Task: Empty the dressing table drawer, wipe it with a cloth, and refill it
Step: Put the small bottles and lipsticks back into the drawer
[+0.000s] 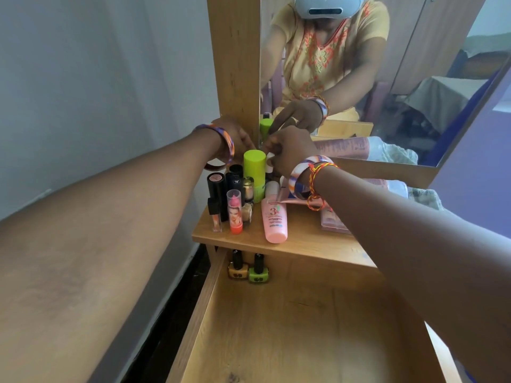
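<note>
both hands reach to the far edge of the bench (312, 241), up against the mirror (387, 78). the right hand (290, 150) is curled with its fingers pinched on a small white thing (269, 157) beside the green bottle (255, 172); what that thing is cannot be told. the left hand (235, 136) sits just left of the bottle's cap, against the mirror's wooden frame (235, 59); its fingers are bent, but whether it has hold of anything cannot be told. each wrist wears a striped bangle, and the right one also has red and yellow threads.

near the green bottle, on the left of the bench, stand black lipstick tubes (221, 189), a clear tube with a pink top (235, 211) and a small gold jar (248, 189). a pink lotion tube (273, 219) lies flat just right of them, cap toward the near edge. a flat pink packet (331, 219) lies under the right forearm.

the drawer (304, 333) is pulled open in the near ground. 2 nail polish bottles (249, 269), 1 yellow and 1 green, stand touching in its far left corner; the rest of its floor is bare wood.
</note>
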### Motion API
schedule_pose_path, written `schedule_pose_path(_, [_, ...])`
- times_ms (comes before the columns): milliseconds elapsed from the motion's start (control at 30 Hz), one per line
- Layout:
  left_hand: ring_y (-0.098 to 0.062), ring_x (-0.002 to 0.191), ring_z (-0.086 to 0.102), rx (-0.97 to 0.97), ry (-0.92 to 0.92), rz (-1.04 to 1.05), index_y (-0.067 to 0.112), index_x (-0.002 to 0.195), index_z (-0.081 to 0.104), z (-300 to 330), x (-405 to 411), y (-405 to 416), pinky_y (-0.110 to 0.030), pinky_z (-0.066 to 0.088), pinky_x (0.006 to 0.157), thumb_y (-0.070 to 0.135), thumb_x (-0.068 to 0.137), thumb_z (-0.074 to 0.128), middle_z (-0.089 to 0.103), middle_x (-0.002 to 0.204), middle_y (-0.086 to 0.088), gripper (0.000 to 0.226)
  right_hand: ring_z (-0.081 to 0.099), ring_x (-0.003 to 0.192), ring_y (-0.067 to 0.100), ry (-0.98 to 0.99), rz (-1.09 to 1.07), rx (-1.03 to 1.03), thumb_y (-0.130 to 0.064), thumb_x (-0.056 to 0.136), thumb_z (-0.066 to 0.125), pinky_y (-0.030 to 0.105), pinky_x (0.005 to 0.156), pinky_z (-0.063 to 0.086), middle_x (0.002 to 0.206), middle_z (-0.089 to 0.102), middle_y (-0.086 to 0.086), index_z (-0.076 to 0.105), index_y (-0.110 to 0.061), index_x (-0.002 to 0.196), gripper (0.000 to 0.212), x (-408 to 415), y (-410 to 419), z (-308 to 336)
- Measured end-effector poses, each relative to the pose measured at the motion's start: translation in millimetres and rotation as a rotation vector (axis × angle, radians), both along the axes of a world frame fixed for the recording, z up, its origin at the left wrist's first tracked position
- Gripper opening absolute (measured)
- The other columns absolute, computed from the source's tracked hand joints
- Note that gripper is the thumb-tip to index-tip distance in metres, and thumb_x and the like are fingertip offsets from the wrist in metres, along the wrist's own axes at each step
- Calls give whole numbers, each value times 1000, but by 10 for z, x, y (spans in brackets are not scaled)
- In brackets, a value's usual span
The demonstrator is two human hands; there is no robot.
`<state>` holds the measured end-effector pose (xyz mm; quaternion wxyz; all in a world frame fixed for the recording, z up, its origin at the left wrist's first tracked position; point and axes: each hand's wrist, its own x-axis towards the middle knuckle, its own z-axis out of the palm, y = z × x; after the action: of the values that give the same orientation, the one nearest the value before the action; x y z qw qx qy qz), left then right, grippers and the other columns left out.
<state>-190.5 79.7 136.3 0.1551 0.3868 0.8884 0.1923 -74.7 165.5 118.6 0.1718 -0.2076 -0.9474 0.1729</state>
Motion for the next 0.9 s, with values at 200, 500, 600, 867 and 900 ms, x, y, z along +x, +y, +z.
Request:
schedule_pose_path(200, [-31, 101, 65, 40, 83, 10, 9, 105, 71, -18, -9, 4, -37, 52, 95, 10, 82, 68, 69, 107, -13, 23, 59, 97, 25, 100, -71, -48, 3, 81, 55, 19, 71, 35, 105, 68, 12, 71, -10, 98, 27, 70, 58, 32])
schedule_pose_path(500, [-18, 75, 52, 327, 356, 150, 7, 76, 69, 186, 53, -89, -19, 40, 63, 11, 79, 58, 59, 78, -8, 12, 63, 98, 25, 345, -118, -131, 3, 83, 55, 24, 83, 47, 103, 70, 12, 71, -8, 100, 26, 223, 27, 164])
schedule_pose_path(600, [-14, 77, 51, 453, 377, 182, 7, 77, 69, 357, 152, -161, -17, 38, 64, 11, 80, 57, 57, 74, -4, 13, 62, 86, 22, 446, -138, -170, 3, 83, 55, 15, 66, 42, 98, 71, 12, 71, -8, 98, 24, 264, -22, 213])
schedule_pose_path(867, [-15, 83, 60, 576, 365, 189, 3, 88, 72, 585, 414, -356, -17, 39, 74, 10, 80, 59, 71, 95, -14, 17, 53, 79, 11, 550, -142, -139, -1, 83, 57, 14, 66, 35, 92, 69, 5, 71, -9, 100, 24, 455, -192, 397])
schedule_pose_path(900, [-19, 88, 64, 577, 378, 185, 2, 90, 73, 600, 437, -378, -18, 41, 75, 11, 81, 59, 71, 96, -13, 19, 52, 77, 12, 555, -154, -128, -2, 83, 56, 15, 67, 35, 86, 66, 4, 71, -10, 98, 22, 473, -209, 402])
